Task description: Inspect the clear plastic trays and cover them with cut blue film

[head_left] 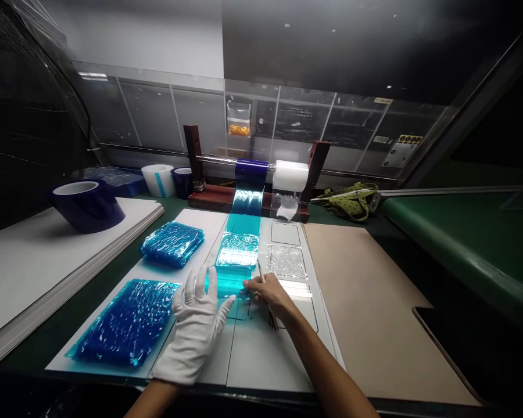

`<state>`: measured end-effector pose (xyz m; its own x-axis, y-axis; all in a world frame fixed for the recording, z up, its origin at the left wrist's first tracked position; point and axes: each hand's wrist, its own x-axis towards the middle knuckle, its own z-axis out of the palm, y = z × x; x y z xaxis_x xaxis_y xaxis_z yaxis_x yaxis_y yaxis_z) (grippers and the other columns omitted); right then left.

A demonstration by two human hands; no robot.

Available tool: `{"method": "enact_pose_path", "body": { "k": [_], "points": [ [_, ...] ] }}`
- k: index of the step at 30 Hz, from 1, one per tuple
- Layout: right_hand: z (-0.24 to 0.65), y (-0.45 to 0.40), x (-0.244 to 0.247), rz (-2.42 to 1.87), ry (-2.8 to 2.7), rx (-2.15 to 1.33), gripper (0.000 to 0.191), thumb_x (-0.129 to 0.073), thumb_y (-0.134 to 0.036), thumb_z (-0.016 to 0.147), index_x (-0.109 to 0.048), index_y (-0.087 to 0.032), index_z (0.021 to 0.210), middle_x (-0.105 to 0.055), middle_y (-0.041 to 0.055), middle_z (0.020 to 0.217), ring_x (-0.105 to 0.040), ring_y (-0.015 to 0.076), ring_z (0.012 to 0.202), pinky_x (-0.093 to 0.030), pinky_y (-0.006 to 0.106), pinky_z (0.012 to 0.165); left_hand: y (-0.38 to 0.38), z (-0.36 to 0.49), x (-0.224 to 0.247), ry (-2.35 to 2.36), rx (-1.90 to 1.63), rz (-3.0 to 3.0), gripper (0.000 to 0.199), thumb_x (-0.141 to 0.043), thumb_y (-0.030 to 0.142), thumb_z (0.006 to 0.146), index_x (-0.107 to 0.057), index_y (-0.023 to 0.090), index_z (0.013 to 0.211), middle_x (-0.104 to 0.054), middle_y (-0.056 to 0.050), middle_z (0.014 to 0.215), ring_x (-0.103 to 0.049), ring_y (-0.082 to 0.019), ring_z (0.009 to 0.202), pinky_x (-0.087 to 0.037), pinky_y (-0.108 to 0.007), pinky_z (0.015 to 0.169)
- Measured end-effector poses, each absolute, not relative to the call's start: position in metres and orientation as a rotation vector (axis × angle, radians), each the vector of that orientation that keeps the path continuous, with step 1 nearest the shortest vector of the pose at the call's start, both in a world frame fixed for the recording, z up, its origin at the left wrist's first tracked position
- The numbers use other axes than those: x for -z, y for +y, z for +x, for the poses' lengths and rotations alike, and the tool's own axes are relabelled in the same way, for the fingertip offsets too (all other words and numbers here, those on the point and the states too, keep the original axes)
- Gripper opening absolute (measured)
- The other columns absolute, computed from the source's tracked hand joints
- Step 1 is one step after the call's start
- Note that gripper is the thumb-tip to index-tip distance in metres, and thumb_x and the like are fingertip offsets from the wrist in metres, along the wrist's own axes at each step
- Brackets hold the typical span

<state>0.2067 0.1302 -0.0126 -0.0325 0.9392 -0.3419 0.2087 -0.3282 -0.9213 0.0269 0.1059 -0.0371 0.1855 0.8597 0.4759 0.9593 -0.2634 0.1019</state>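
**Green desk and what lies on it**

The desk (440,232) has a dark green top. Under the hands lies a white template board (261,354) with shallow rectangular recesses. Just right of the right hand (268,293) a tan cardboard sheet (375,307) lies flat against that board. Left of the gloved left hand (196,331) a stack of white boards (30,267) rests near the desk's edge. Beyond the hands, at the far side, stands a dark red wooden roll stand (213,197); left of it sit a white tape roll (158,179) and a small dark blue roll (183,181). Far right of the stand lies a yellow-green spotted pouch (348,200).
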Motion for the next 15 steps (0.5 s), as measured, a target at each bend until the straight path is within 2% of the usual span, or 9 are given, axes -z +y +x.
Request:
{"method": "enact_pose_path", "body": {
  "k": [3, 5, 7, 10, 11, 13, 15],
  "points": [
    [0.203, 0.124, 0.012, -1.491, -1.166, -1.451, 0.025, -0.066, -0.034, 0.086, -0.056, -0.015, 0.073, -0.056, -0.0058, 0.063, -0.047, 0.006, 0.05, -0.041, 0.021, 0.051, 0.099, 0.009, 0.023, -2.189, 1.125, -2.356, 0.096, -0.054, 0.068, 0.078, -0.022, 0.013, 0.149, -0.018, -0.022, 0.156, -0.021, -0.042, 0.142, -0.028, -0.063, 0.11],
    [0.204, 0.11, 0.004, -1.401, -1.143, -1.478, 0.027, -0.072, -0.032, 0.076, -0.052, -0.016, 0.068, -0.058, -0.0047, 0.061, -0.043, 0.0058, 0.049, -0.037, 0.021, 0.05, 0.096, -0.003, 0.015, -2.607, 1.557, -2.339, 0.104, -0.062, 0.07, 0.07, -0.02, 0.019, 0.15, -0.02, -0.02, 0.156, -0.025, -0.04, 0.141, -0.033, -0.061, 0.109],
    [0.205, 0.093, -0.007, -1.316, -1.135, -1.503, 0.029, -0.075, -0.036, 0.07, -0.051, -0.017, 0.069, -0.06, -0.0033, 0.06, -0.042, 0.0065, 0.05, -0.035, 0.023, 0.051, 0.094, -0.011, 0.009, -2.849, 1.778, -2.277, 0.099, -0.066, 0.066, 0.07, -0.025, 0.02, 0.148, -0.034, -0.02, 0.15, -0.04, -0.039, 0.134, -0.043, -0.056, 0.103],
    [0.21, 0.067, -0.024, -1.244, -1.145, -1.558, 0.034, -0.076, -0.044, 0.066, -0.055, -0.018, 0.075, -0.058, -0.0038, 0.057, -0.043, 0.0084, 0.05, -0.036, 0.024, 0.051, 0.093, -0.018, 0.008, -2.942, 1.881, -2.294, 0.077, -0.069, 0.055, 0.073, -0.045, 0.019, 0.136, -0.058, -0.019, 0.13, -0.062, -0.032, 0.111, -0.055, -0.046, 0.09],
    [0.214, 0.06, -0.027, -1.239, -1.154, -1.563, 0.038, -0.077, -0.045, 0.065, -0.057, -0.017, 0.082, -0.061, -0.002, 0.062, -0.047, 0.0099, 0.053, -0.038, 0.024, 0.052, 0.093, -0.021, 0.007, -2.982, 1.927, -2.276, 0.072, -0.072, 0.052, 0.071, -0.049, 0.018, 0.131, -0.064, -0.018, 0.121, -0.066, -0.031, 0.103, -0.057, -0.045, 0.085],
    [0.23, 0.047, -0.028, -1.313, -1.177, -1.476, 0.046, -0.075, -0.049, 0.068, -0.058, -0.019, 0.098, -0.068, 0.0049, 0.086, -0.058, 0.0149, 0.067, -0.044, 0.027, 0.057, 0.096, -0.032, 0.004, -3.022, 2.021, -2.21, 0.065, -0.074, 0.049, 0.07, -0.054, 0.018, 0.124, -0.07, -0.012, 0.104, -0.069, -0.026, 0.089, -0.058, -0.042, 0.081],
    [0.257, 0.033, -0.019, -1.519, -1.185, -1.225, 0.049, -0.067, -0.057, 0.073, -0.055, -0.021, 0.104, -0.066, 0.0101, 0.107, -0.063, 0.0207, 0.083, -0.049, 0.031, 0.065, 0.101, -0.051, -0.005, -2.988, 2.097, -2.098, 0.056, -0.07, 0.051, 0.074, -0.057, 0.019, 0.118, -0.071, -0.005, 0.093, -0.068, -0.022, 0.085, -0.055, -0.042, 0.085]
  ]
}}
